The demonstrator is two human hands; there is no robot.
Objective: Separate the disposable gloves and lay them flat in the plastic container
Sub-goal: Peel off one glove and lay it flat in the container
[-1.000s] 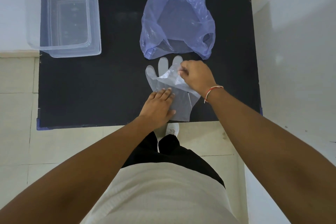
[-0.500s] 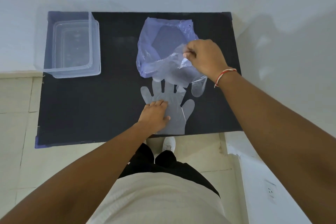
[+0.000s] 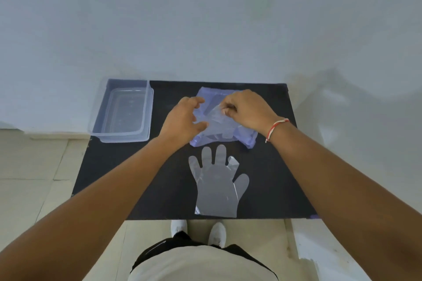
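Note:
A clear disposable glove (image 3: 218,186) lies flat on the black table (image 3: 137,178), fingers pointing away from me, near the front edge. My right hand (image 3: 245,109) pinches a second clear glove (image 3: 217,121) that hangs above the purple plastic bag (image 3: 247,138). My left hand (image 3: 183,118) hovers just left of that lifted glove with fingers spread, its thumb close to the film; I cannot tell if it touches. The clear plastic container (image 3: 125,109) stands at the table's far left corner with nothing visible in it.
The table stands against a pale wall (image 3: 205,18) at the back and right. Tiled floor (image 3: 34,178) lies to the left and in front. My white shoes (image 3: 198,230) show below the front edge.
My left hand left the flat glove and rose toward the lifted one. My right hand stayed raised over the purple bag with the second glove. The camera tilted up, showing more wall.

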